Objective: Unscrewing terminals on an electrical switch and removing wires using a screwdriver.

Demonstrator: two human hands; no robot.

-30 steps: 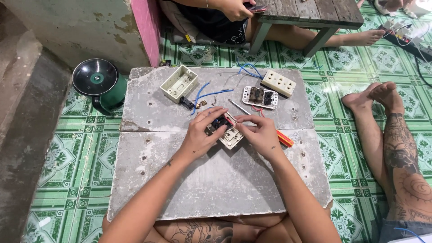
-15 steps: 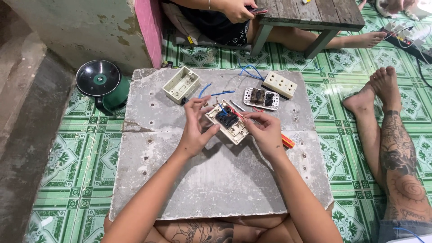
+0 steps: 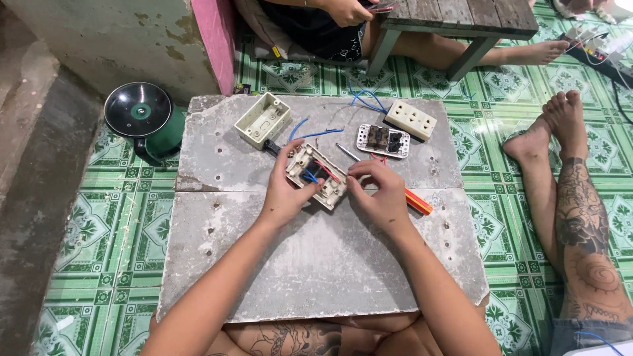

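A cream rectangular plastic switch plate with exposed red and blue wiring on its back (image 3: 316, 175) is held just above the middle of the grey, pitted slab worktop (image 3: 316, 264), tilted with its long axis running from 10 o'clock to 4 o'clock. The left hand (image 3: 283, 198) is wrapped about the plate's near left edge, its grip clamped on the plate with the thumb laid over the back and the fingers curled beneath. The right hand (image 3: 379, 194) is set at the plate's 3 o'clock side, its fingertips pinched together on a thin red wire (image 3: 349, 177) that is joined to the plate. Under the right hand, toward 4 o'clock, an orange-and-yellow handled screwdriver (image 3: 417, 201) is seen lying on the worktop, its metal shaft pointing to 10 o'clock. At 12 o'clock from the plate, loose blue wires (image 3: 316, 134) are spread; at 11 o'clock an open cream plastic wall box (image 3: 262, 120) is placed. At 1 o'clock a white frame with dark switch modules (image 3: 383, 140) is laid, and just beyond it a cream socket plate (image 3: 411, 120). Off the worktop at 10 o'clock, a green pot with a black lid (image 3: 142, 118) is stood on the green patterned tile floor (image 3: 105, 224). Another person's tattooed leg (image 3: 580, 224) is stretched along the floor at 3 o'clock.
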